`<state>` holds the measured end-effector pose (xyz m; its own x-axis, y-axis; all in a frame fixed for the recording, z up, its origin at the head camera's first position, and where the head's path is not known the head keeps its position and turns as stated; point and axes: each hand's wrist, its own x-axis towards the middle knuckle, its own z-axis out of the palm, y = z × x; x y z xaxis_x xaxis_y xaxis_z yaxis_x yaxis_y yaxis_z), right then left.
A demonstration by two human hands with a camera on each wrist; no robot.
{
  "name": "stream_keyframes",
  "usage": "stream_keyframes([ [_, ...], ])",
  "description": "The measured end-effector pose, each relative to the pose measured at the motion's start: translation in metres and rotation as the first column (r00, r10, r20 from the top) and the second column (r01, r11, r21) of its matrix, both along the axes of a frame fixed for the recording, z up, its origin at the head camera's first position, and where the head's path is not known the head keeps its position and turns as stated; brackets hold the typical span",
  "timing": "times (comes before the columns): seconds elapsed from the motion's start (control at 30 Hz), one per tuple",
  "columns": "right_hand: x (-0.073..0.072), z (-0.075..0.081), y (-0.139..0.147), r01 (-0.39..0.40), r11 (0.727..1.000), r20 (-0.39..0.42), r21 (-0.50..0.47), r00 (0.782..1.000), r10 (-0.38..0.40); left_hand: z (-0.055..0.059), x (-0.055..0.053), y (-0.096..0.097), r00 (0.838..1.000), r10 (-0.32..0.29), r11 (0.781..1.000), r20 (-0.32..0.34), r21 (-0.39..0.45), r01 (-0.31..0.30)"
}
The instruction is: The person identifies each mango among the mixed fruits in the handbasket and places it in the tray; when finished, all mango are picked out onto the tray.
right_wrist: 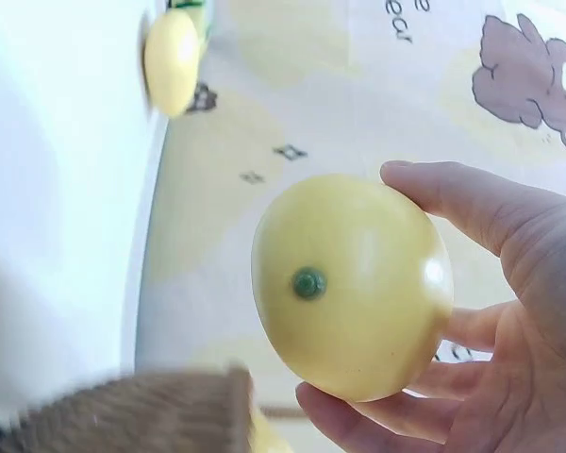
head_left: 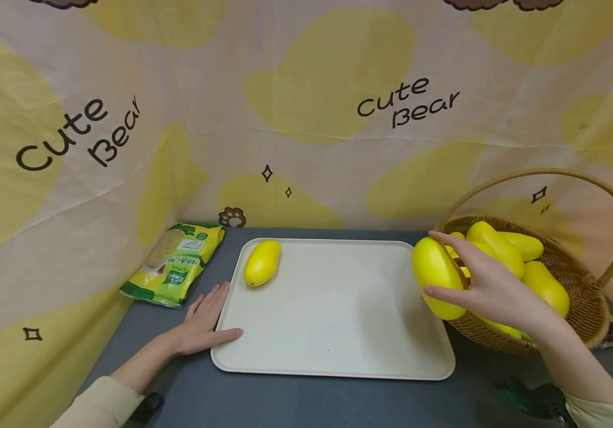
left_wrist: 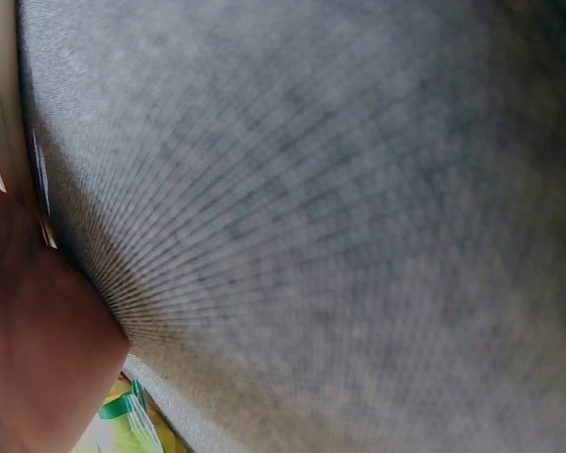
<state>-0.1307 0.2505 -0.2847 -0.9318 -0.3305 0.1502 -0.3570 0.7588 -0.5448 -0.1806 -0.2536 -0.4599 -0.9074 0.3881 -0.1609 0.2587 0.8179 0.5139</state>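
My right hand [head_left: 493, 288] grips a yellow mango [head_left: 436, 276], thumb on one side and fingers on the other. It hangs between the tray's right edge and the basket. In the right wrist view this mango [right_wrist: 344, 302] shows its small green stem end. A second mango [head_left: 262, 263] lies at the back left of the pale rectangular tray [head_left: 327, 303]. Beside the tray's left edge, my left hand [head_left: 199, 326] rests with straight fingers, its thumb reaching over the rim.
At the right stands a wicker basket [head_left: 595, 309] with a tall arched handle, holding several more mangoes [head_left: 546, 288]. A yellow-green packet [head_left: 178, 267] lies behind my left hand. Printed cloth [head_left: 311, 148] hangs behind the dark grey table [head_left: 285, 404].
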Motion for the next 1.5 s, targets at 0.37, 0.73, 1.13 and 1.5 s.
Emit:
stream_keyframes([
  [0.37, -0.028, -0.036, -0.046, -0.051, 0.999, 0.032, -0.017, 0.998, 0.051, 0.009, 0.007, 0.004, 1.0, -0.004, 1.0, -0.016, 0.004, 0.004],
  [0.73, -0.065, -0.085, -0.098, -0.02, 0.992, 0.08, -0.126, 0.996, 0.03, 0.0, 0.001, 0.0, 1.0, -0.008, 1.0, -0.02, -0.007, 0.008],
  [1.13, -0.1, -0.112, -0.147, 0.143, 0.959, 0.256, -0.244, 0.964, -0.079, 0.005, 0.004, 0.003, 1.0, -0.019, 1.0, -0.019, -0.004, 0.019],
  [1.5, -0.124, -0.129, -0.175, 0.209, 0.933, 0.25, -0.293, 0.959, -0.136, 0.006, 0.004, 0.002, 0.999, -0.023, 1.0, -0.026, -0.002, 0.023],
])
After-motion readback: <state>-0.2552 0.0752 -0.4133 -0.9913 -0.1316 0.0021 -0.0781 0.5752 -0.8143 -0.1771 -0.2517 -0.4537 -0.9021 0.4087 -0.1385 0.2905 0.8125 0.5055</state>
